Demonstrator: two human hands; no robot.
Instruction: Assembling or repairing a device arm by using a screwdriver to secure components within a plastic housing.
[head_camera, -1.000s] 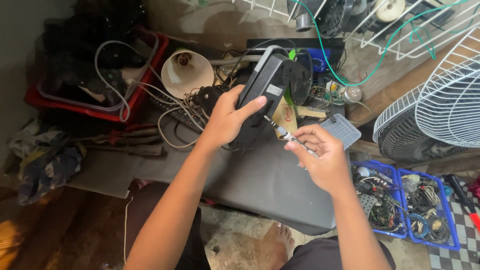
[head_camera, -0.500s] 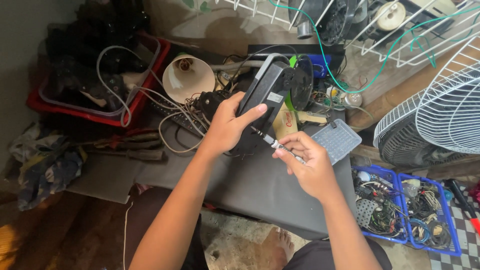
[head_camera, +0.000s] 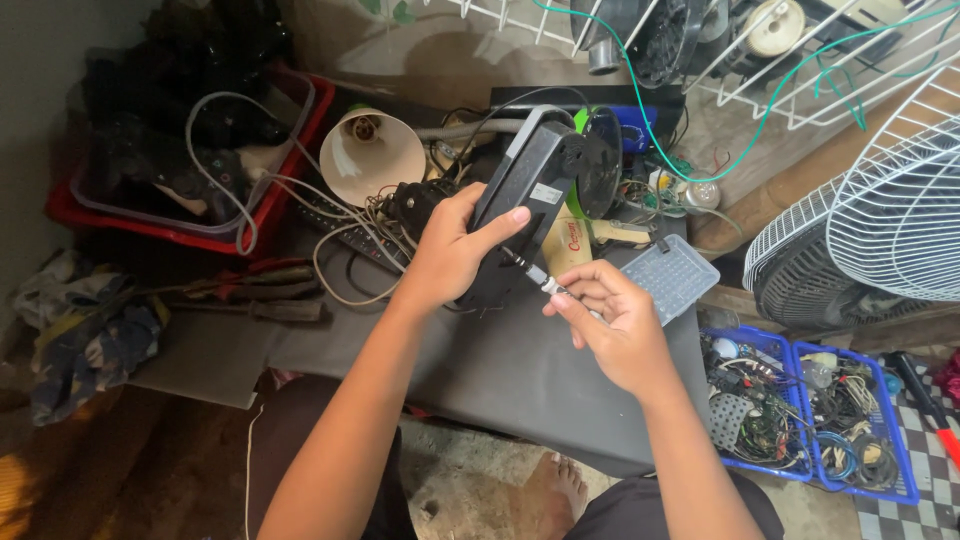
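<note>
Gripping black housing (head_camera: 528, 190) in my left hand (head_camera: 450, 250), long axis tilted up-right; right hand (head_camera: 610, 325) pinched plug (head_camera: 540, 276) at its lower edge.

A: Your left hand (head_camera: 452, 248) grips a black box (head_camera: 525, 195) bearing a small pale label; right hand (head_camera: 610, 322) pinches a silver-tipped tool (head_camera: 535, 273).

B: Noted. The worktop (head_camera: 500, 380)?

A: Dark grey. At its far left corner, a red tray (head_camera: 290, 190); beside it a cream lampshade (head_camera: 370, 155).

B: And off your worktop's right edge?

A: Blue baskets (head_camera: 775, 470) of mixed-colour wires, a white fan grille (head_camera: 890, 220), black-and-white chequered floor (head_camera: 940, 520). A green cable (head_camera: 680, 170) runs above.
</note>
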